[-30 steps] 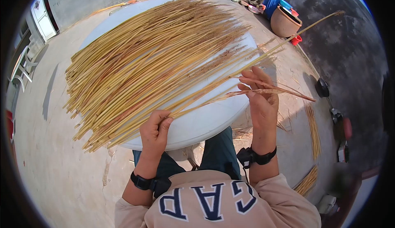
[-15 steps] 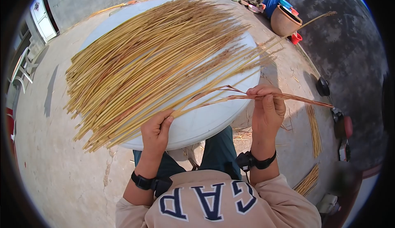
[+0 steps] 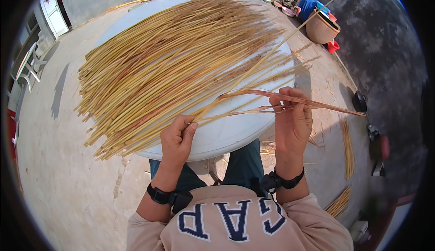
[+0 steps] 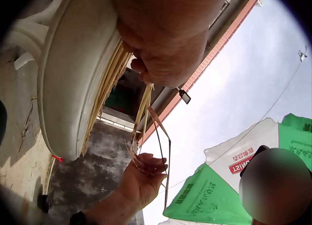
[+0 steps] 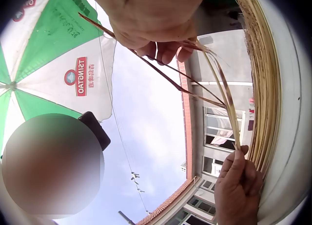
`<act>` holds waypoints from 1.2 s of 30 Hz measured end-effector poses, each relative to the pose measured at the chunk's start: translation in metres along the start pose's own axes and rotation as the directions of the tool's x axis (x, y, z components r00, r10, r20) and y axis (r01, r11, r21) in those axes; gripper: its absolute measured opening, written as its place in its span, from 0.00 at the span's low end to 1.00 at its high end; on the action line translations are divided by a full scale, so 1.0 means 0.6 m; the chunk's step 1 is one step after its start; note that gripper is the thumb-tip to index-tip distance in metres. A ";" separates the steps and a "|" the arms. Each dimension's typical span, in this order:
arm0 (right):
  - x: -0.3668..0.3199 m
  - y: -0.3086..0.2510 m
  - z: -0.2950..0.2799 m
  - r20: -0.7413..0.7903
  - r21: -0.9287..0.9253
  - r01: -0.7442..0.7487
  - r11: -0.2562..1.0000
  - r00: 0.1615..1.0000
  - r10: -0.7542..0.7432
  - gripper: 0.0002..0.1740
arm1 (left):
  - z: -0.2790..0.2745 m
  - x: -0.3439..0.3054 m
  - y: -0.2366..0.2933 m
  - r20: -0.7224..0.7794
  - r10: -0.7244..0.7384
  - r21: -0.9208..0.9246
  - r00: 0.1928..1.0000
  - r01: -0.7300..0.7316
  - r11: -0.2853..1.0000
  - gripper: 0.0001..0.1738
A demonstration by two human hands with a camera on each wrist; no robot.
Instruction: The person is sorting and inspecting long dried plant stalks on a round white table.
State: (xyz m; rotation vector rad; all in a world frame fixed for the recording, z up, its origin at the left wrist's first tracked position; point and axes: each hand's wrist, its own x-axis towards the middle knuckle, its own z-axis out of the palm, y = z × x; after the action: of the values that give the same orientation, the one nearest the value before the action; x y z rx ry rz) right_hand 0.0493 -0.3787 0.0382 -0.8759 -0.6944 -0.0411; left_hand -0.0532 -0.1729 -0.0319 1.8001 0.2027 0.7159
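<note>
The left hand (image 3: 177, 138) pinches a few stalks (image 3: 209, 108) near their lower ends, above the table's near edge. One long stalk slants up to the right past the table. Reddish dry leaves (image 3: 253, 92) run from the pinched stalks across to the right hand (image 3: 292, 119), whose fingers and thumb are curled round them, with their tips sticking out to the right. Many straw-coloured stalks (image 3: 149, 70) with brushy heads lie side by side on the white round table (image 3: 231, 135). In the right wrist view the left hand (image 5: 237, 188) pinches the stalk ends.
Two small bundles of stalks (image 3: 347, 149) lie on the ground at the right. A clay pot (image 3: 321, 28) and a red bucket (image 3: 333, 47) stand by the dark wall. A white chair (image 3: 30, 67) is at the far left, and loose straw litters the ground beside the table.
The right hand first closed on the leaves and moved right, then shifted slightly. The long stalk now points more steeply upward, and the leaves have spread into two strands. The head view has shifted slightly.
</note>
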 end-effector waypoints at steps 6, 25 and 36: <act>0.006 0.024 0.013 -0.242 -0.076 -0.066 0.995 0.969 0.046 0.14 | 0.001 -0.001 -0.006 0.010 0.012 -0.057 1.000 -0.011 0.998 0.05; 0.035 -0.010 -0.033 -0.321 -0.077 -0.016 0.997 0.947 -0.010 0.06 | 0.000 0.000 -0.001 0.078 -0.050 -0.087 0.996 0.057 0.995 0.06; 0.050 -0.021 -0.050 -0.443 0.088 -0.056 0.995 0.892 0.089 0.11 | 0.001 0.000 0.001 0.093 -0.056 -0.104 0.994 0.065 0.992 0.05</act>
State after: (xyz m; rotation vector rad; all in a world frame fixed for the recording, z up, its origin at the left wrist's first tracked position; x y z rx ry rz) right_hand 0.0852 -0.4014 0.0510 -0.7838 -0.2290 -0.1453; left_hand -0.0532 -0.1739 -0.0315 1.7122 0.1554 0.5907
